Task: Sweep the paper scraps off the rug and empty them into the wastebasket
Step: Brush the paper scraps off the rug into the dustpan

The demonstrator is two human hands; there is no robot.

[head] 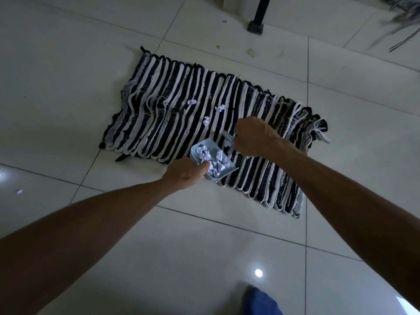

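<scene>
Head camera looking down: a striped rug point(204, 133) is lying on a tiled floor point(68, 64). The left hand point(185, 172) is gripping a light blue dustpan point(212, 162) heaped with crumpled paper scraps point(216, 161), resting on the rug's near edge. The right hand point(253, 137) is closing around a small blue brush point(227, 137) just beyond the pan. Three loose scraps point(206, 120) are lying mid-rug.

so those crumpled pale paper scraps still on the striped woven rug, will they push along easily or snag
The crumpled pale paper scraps look small and light, so they should probably move at a light brush stroke. The striped woven rug has raised cord ridges, so some may catch between them. Their irregular shape suggests tumbling rather than rolling straight.
</scene>
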